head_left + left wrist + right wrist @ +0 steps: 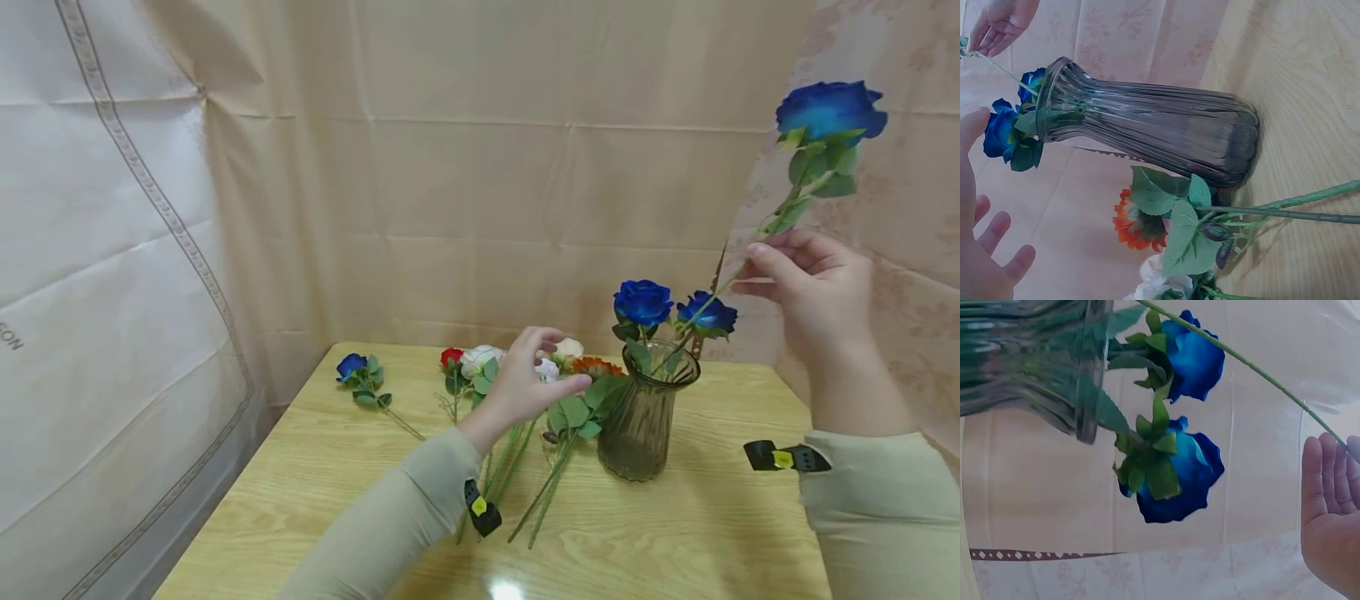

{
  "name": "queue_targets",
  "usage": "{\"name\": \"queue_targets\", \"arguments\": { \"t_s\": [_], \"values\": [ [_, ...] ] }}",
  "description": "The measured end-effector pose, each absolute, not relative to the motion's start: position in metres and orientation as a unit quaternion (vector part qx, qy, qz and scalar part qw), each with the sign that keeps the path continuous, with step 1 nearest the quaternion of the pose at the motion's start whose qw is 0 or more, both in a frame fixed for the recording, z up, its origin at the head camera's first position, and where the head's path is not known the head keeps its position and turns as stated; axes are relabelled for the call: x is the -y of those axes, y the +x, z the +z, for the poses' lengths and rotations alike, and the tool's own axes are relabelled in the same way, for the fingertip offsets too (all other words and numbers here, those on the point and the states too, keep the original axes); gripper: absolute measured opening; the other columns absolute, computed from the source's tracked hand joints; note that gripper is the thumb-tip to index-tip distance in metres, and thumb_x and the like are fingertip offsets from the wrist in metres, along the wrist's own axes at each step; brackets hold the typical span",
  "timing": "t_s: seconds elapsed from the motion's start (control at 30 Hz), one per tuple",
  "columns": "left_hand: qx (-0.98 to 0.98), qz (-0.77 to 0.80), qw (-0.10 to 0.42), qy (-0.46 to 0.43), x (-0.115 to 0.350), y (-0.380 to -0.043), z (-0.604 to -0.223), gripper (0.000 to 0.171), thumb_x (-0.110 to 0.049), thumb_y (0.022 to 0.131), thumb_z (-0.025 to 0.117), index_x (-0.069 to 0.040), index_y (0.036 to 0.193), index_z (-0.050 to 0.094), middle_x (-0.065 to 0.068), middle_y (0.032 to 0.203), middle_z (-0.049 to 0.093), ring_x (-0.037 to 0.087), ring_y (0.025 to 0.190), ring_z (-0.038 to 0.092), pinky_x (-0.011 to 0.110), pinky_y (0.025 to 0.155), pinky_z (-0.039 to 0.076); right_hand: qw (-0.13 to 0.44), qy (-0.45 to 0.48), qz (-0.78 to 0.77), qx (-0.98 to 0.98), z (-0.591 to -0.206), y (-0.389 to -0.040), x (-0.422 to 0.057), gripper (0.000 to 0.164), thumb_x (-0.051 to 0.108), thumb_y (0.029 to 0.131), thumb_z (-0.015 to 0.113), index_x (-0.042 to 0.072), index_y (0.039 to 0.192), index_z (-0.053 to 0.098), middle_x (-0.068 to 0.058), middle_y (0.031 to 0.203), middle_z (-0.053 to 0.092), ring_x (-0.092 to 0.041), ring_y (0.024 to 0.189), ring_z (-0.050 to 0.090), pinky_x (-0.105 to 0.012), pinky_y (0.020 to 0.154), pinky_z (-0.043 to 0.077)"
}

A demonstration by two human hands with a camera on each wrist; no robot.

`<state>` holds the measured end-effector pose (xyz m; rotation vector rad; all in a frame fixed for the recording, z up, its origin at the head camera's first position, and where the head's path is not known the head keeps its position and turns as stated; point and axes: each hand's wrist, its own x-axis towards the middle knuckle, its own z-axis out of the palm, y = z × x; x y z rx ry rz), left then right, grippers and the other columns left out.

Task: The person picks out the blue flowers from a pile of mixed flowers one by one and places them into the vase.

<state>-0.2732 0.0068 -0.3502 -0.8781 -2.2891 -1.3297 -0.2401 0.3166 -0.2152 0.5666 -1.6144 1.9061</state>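
Observation:
My right hand (813, 287) pinches the green stem of a large blue rose (832, 112) between thumb and fingers, up at the right. Its stem slants down to the mouth of the ribbed, smoky glass vase (637, 429); in the right wrist view the stem (1244, 361) passes over the rim. Two more blue roses (642, 302) stand in the vase, heads above its rim. Left of the vase, my left hand (521, 375) hovers with fingers loosely bent and nothing in it. In the left wrist view, that hand's fingers (992, 232) spread apart from the vase.
One blue rose (351, 367) lies at the table's left. A red rose (452, 358), white flowers (480, 361) and an orange flower (597, 367) lie between it and the vase, stems toward the front. Curtains (465, 183) hang behind the wooden table (300, 500).

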Motion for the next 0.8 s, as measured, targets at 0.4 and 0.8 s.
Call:
{"name": "queue_targets", "arguments": {
  "t_s": [0.4, 0.8],
  "values": [
    [0.798, -0.481, 0.177, -0.317, -0.015, -0.276, -0.336, 0.063, -0.058, 0.076, 0.069, -0.026, 0.126, 0.048, -0.016, 0.122, 0.047, 0.007, 0.111, 0.048, 0.028, 0.090, 0.042, 0.315, 0.148, 0.622, 0.702, -0.205, -0.238, -0.328, 0.032, 0.013, 0.085, 0.070, -0.007, 0.108, 0.062, -0.009, 0.095, 0.066, -0.017, 0.078, 0.066, -0.023, 0.061, 0.053],
    [0.790, -0.473, 0.187, -0.342, -0.019, -0.274, -0.333, 0.061, -0.048, 0.078, 0.073, -0.021, 0.128, 0.049, -0.011, 0.123, 0.049, 0.016, 0.112, 0.051, 0.028, 0.088, 0.042, 0.284, 0.173, 0.597, 0.730, -0.217, -0.235, -0.327, 0.027, 0.009, 0.085, 0.070, -0.010, 0.102, 0.061, -0.010, 0.087, 0.068, -0.016, 0.073, 0.067, -0.026, 0.060, 0.053]
  ]
}}
